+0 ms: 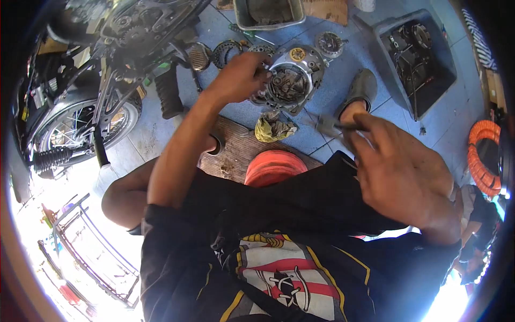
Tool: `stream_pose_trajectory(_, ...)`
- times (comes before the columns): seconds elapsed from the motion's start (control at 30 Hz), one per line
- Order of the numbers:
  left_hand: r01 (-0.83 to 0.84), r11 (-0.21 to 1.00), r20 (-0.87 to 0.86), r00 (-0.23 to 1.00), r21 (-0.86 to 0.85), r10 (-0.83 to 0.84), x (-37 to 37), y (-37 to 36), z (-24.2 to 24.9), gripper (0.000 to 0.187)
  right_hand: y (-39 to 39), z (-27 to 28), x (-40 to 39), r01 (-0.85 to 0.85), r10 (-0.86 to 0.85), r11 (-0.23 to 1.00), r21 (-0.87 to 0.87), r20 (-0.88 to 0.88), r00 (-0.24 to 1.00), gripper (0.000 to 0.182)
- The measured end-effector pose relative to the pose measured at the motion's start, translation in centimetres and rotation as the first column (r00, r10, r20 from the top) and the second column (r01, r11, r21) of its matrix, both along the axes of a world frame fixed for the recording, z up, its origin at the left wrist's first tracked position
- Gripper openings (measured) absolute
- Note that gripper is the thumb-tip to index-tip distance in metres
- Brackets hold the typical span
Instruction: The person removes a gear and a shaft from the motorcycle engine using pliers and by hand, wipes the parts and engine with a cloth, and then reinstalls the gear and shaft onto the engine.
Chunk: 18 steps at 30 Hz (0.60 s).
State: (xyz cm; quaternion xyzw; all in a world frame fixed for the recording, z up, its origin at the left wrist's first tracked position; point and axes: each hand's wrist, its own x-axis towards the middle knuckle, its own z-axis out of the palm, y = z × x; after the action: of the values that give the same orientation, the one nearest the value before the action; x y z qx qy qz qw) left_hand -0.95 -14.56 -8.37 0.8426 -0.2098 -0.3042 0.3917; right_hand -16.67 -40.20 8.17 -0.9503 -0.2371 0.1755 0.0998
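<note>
Your left hand [241,78] is nearer: fingers curled onto the engine cover [292,80] on the floor [343,102]. Right hand [402,172], well apart, fingers pinching a small tool [335,126] pointing toward it.

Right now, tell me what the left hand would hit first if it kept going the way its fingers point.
The left hand points toward the engine cover, and its fingertips already seem to touch the cover's rim, so it meets that first. Depth is hard to judge in this view.
</note>
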Motion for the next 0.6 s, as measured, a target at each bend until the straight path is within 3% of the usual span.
stream_pose_trajectory(0.03,0.07,0.997,0.124,0.99,-0.011,-0.069,0.0,0.4,2.3,0.024,0.0,0.1,0.5,-0.01,0.01,1.0,-0.004,0.013,1.0,0.044)
stream_pose_trajectory(0.07,0.06,0.998,0.137,0.989,-0.014,-0.057,0.0,1.1,5.1,0.024,-0.2,0.1,1.2,0.17,-0.126,0.943,0.287,-0.167,0.978,0.054)
stream_pose_trajectory(0.1,0.025,0.999,0.124,0.992,-0.038,-0.02,-0.1,2.0,8.2,0.022,-0.2,0.2,1.7,0.37,-0.189,0.775,0.512,-0.372,0.909,0.064)
stream_pose_trajectory(0.13,-0.01,0.998,0.114,0.993,-0.06,0.017,-0.3,3.2,10.9,0.021,0.1,0.4,2.3,0.351,-0.177,0.781,0.517,-0.356,0.918,0.064)
stream_pose_trajectory(0.2,-0.077,0.994,0.12,0.989,-0.076,0.085,-1.0,5.9,15.3,0.02,1.0,0.7,3.1,0.666,-0.136,0.384,0.639,-0.674,0.726,0.08)
stream_pose_trajectory(0.23,-0.128,0.987,0.112,0.984,-0.094,0.138,-1.5,7.4,16.9,0.02,1.6,0.5,3.4,0.652,-0.13,0.389,0.652,-0.661,0.739,0.08)
stream_pose_trajectory(0.3,-0.219,0.972,0.094,0.969,-0.088,0.227,-2.6,10.5,19.2,0.021,2.9,-0.3,3.5,0.696,-0.05,0.23,0.68,-0.706,0.707,0.09)
stream_pose_trajectory(0.37,-0.373,0.922,0.027,0.925,-0.107,0.378,-3.6,13.1,20.1,0.023,4.5,-1.0,3.3,0.674,-0.019,0.285,0.681,-0.699,0.715,0.083)
stream_pose_trajectory(0.4,-0.371,0.921,0.04,0.925,-0.119,0.377,-4.1,13.9,20.1,0.023,5.2,-1.0,3.2,0.667,0.011,0.335,0.665,-0.711,0.703,0.076)
stream_pose_trajectory(0.47,-0.586,0.798,-0.132,0.81,-0.143,0.571,-5.2,15.1,19.7,0.026,7.5,-0.9,2.9,0.721,0.101,0.456,0.522,-0.835,0.54,0.076)
stream_pose_trajectory(0.5,-0.619,0.768,-0.21,0.783,-0.165,0.586,-5.5,15.8,18.8,0.028,9.1,-1.5,2.5,0.72,0.158,0.49,0.492,-0.862,0.482,0.075)
stream_pose_trajectory(0.57,-0.678,0.701,-0.355,0.725,-0.222,0.589,-6.1,16.1,17.2,0.028,12.8,-2.8,1.5,0.781,0.317,0.421,0.461,-0.882,0.35,0.088)
stream_pose_trajectory(0.6,-0.716,0.653,-0.419,0.686,-0.247,0.594,-6.2,16.2,16.6,0.027,14.2,-2.6,1.5,0.772,0.316,0.423,0.474,-0.876,0.365,0.088)
